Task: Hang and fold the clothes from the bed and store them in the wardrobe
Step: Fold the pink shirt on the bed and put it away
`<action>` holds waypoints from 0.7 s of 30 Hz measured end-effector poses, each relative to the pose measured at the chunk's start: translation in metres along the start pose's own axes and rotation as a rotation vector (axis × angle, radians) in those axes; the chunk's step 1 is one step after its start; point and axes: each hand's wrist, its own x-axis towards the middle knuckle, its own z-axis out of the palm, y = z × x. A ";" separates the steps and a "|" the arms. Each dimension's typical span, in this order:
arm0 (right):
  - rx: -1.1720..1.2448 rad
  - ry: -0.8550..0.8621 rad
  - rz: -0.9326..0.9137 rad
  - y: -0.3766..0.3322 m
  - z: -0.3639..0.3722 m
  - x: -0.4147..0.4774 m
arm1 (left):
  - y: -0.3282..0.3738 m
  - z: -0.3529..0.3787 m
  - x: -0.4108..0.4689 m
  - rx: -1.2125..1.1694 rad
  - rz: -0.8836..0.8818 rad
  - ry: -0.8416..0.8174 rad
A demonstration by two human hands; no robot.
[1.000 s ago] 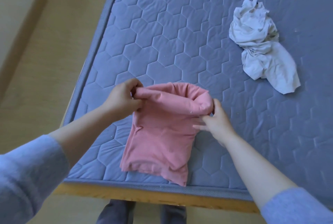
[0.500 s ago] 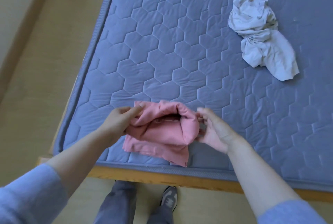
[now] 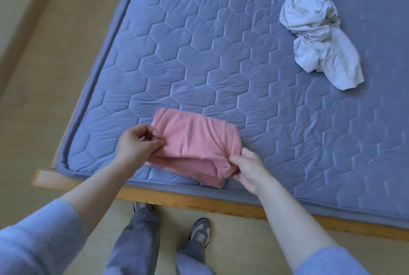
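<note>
Half a second before: pink garment (image 3: 194,144) bunched into an open roll between the hands. Now flattened into a folded rectangle near the bed's (image 3: 221,57) front corner, layered edges toward the wooden frame (image 3: 221,205). Left hand (image 3: 137,145) pinched on the fold's left edge, thumb against fingertips, cloth in the grip. Right hand (image 3: 247,167) clenched on the lower right corner of the same fold, previously only beside it. Far up and right of the right grip, well apart: white garment (image 3: 316,33), crumpled as before. Counted: two garments on the bed, one pink, one white; two hands; two shoes (image 3: 200,230) below the frame.
</note>
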 end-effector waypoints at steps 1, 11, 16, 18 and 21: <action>-0.057 0.035 -0.053 0.006 -0.003 0.001 | -0.003 0.002 0.001 0.023 0.026 0.020; -0.326 0.260 -0.112 0.067 0.026 0.016 | -0.057 0.034 0.008 0.114 0.018 0.078; -0.304 0.242 -0.099 0.050 0.026 0.007 | -0.034 0.021 0.026 0.243 -0.139 0.088; -0.302 0.258 -0.085 0.042 0.025 0.007 | -0.021 0.017 0.043 0.319 -0.261 -0.052; -0.198 0.359 -0.081 0.023 0.027 0.014 | -0.009 0.025 0.067 0.395 -0.305 -0.171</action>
